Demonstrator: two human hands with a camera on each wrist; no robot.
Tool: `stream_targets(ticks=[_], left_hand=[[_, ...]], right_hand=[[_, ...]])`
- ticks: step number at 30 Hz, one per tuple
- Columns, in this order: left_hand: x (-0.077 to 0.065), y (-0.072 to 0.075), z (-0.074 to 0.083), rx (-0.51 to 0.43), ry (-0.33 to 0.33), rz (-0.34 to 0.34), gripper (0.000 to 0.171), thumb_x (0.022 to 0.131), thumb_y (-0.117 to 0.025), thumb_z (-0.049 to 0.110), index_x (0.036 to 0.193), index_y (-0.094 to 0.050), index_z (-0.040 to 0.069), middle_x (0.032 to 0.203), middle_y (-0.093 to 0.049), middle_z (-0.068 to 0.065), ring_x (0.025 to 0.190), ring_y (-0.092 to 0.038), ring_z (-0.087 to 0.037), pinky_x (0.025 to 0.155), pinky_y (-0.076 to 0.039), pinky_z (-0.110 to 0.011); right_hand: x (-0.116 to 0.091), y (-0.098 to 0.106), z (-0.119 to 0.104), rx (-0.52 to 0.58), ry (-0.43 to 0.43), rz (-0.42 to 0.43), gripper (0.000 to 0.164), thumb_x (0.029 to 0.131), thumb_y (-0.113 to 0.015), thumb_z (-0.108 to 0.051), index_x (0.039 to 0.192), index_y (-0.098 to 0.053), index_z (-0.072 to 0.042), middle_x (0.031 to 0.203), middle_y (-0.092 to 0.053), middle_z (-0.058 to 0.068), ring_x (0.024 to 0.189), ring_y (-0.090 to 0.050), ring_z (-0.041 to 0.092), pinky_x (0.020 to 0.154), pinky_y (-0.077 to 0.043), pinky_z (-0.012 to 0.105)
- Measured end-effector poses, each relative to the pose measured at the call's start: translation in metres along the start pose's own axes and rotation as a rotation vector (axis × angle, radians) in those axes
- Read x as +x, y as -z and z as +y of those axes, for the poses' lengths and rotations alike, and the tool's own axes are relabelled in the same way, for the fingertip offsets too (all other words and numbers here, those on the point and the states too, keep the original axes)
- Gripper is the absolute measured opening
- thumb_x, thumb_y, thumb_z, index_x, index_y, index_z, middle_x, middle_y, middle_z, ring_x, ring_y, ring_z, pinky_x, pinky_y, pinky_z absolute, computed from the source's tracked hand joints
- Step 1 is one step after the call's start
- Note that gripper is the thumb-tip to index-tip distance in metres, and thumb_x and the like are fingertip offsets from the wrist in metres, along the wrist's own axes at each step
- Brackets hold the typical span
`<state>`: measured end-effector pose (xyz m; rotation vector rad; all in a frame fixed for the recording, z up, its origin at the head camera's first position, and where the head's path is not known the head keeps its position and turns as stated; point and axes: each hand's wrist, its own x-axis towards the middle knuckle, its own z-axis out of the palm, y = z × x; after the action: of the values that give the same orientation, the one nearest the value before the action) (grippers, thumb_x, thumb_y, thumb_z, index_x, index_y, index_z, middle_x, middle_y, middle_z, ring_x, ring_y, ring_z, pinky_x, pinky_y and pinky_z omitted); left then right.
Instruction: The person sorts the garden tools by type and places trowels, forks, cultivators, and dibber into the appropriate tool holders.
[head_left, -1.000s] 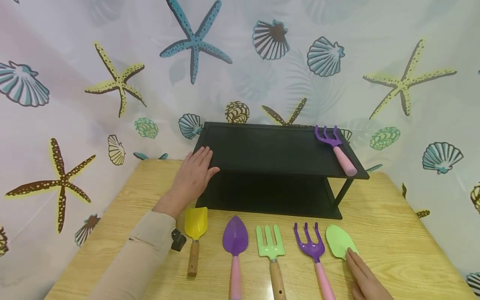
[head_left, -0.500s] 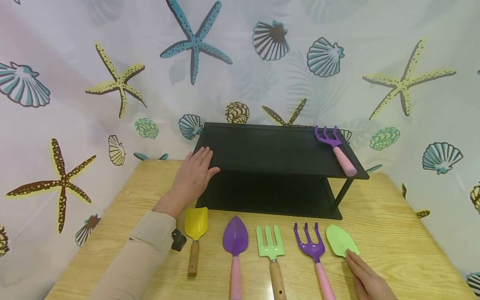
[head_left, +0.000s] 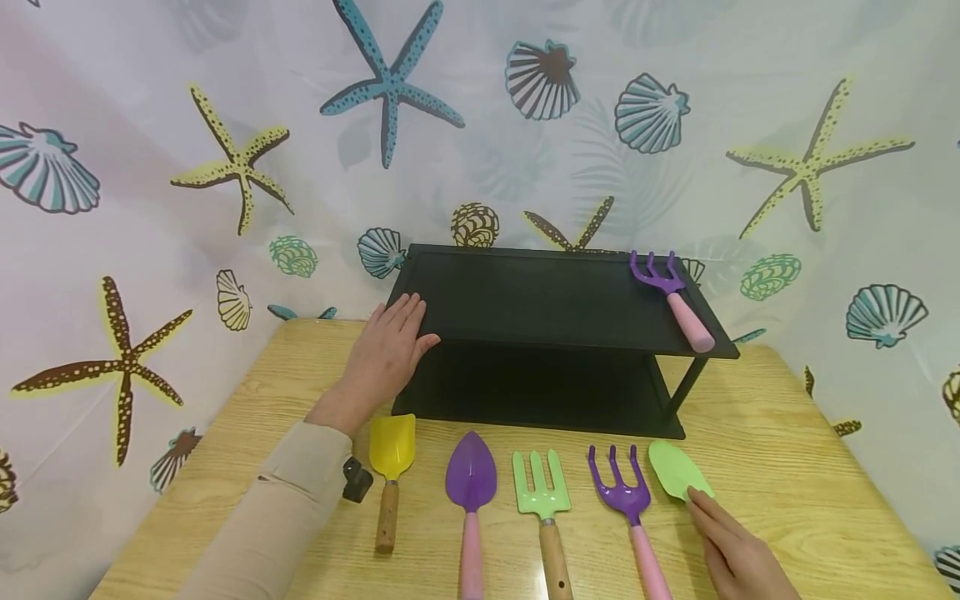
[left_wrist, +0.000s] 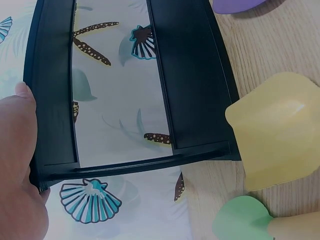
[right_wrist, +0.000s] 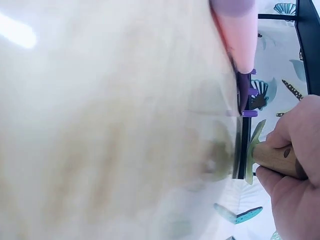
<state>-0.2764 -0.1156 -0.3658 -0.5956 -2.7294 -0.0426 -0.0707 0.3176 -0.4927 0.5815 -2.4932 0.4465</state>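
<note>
My left hand point(head_left: 382, 350) rests flat on the left end of the two-tier black shelf point(head_left: 525, 300), fingers straight and thumb by the front edge. In the left wrist view that hand point(left_wrist: 20, 165) lies along the top board. At the lower right of the head view, my right hand point(head_left: 742, 550) pinches a light green hand trowel point(head_left: 677, 468). The right wrist view shows thumb and fingers around the trowel's wooden handle point(right_wrist: 275, 159), with the blade seen edge-on. A purple hand fork point(head_left: 622, 496) with a pink handle lies just left of it.
On the wooden table point(head_left: 810, 500) lie a yellow scoop point(head_left: 392, 446), a purple trowel point(head_left: 471, 475) and a green hand fork point(head_left: 543, 493). Another purple fork point(head_left: 686, 321) lies on the shelf's top right. A patterned curtain point(head_left: 480, 150) hangs behind.
My right hand and the green trowel have shifted slightly up and left, with the trowel's blade now a little farther forward. The left hand and the shelf have stayed put.
</note>
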Motion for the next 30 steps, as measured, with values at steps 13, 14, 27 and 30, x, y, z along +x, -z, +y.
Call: stream_targets(ticks=[13, 14, 27, 30], left_hand=[[-0.001, -0.001, -0.001, -0.004, 0.001, 0.004, 0.065, 0.093, -0.028, 0.051, 0.141, -0.026, 0.008, 0.148, -0.026, -0.008, 0.138, -0.019, -0.024, 0.113, -0.015, -0.043], [-0.001, -0.001, -0.001, -0.004, 0.0, 0.006, 0.065, 0.093, -0.027, 0.051, 0.141, -0.026, 0.008, 0.148, -0.026, -0.008, 0.138, -0.019, -0.024, 0.113, -0.015, -0.043], [0.0, -0.002, -0.001, -0.002, -0.008, 0.017, 0.064, 0.093, -0.029, 0.051, 0.141, -0.027, 0.007, 0.147, -0.027, -0.008, 0.138, -0.02, -0.023, 0.113, -0.015, -0.043], [0.0, -0.001, -0.002, -0.007, -0.004, 0.011, 0.064, 0.093, -0.029, 0.05, 0.141, -0.026, 0.007, 0.147, -0.026, -0.008, 0.138, -0.019, -0.024, 0.113, -0.015, -0.043]], right_hand=[[0.04, 0.003, -0.004, 0.023, 0.005, -0.009, 0.05, 0.066, -0.062, 0.014, 0.115, -0.056, 0.007, 0.127, -0.051, 0.017, 0.124, -0.027, -0.009, 0.096, -0.016, -0.003], [0.043, 0.002, -0.004, 0.026, 0.016, 0.001, 0.049, 0.066, -0.061, 0.015, 0.115, -0.056, 0.007, 0.127, -0.051, 0.017, 0.124, -0.029, -0.007, 0.097, -0.017, -0.003], [0.088, -0.006, 0.006, -0.015, 0.019, -0.071, 0.038, 0.073, -0.057, 0.012, 0.111, -0.056, 0.012, 0.122, -0.052, 0.025, 0.104, -0.056, 0.04, 0.081, -0.047, 0.042], [0.095, -0.012, 0.012, -0.002, 0.02, -0.084, 0.037, 0.075, -0.055, 0.012, 0.112, -0.055, 0.013, 0.122, -0.051, 0.027, 0.104, -0.055, 0.042, 0.079, -0.049, 0.046]])
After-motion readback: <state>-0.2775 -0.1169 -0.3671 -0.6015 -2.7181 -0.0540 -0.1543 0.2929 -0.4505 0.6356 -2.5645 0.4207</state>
